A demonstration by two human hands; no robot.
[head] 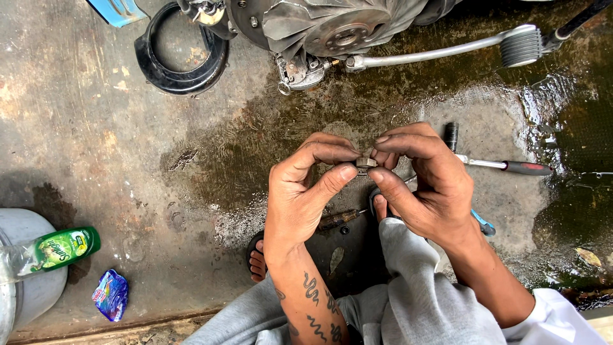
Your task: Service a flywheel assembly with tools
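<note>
A small round metal nut-like part is pinched between the fingertips of both hands, held above the wet concrete floor. My left hand grips it with thumb and forefinger from the left; my right hand grips it from the right. Below the hands are my knees in grey trousers and a foot in a sandal. A screwdriver-like tool lies on the floor just under the hands.
An engine casing with a metal disc and a kick lever sits at the top. A black rubber ring lies top left. A ratchet wrench lies right. A green bottle rests on a grey bucket; a blue wrapper lies nearby.
</note>
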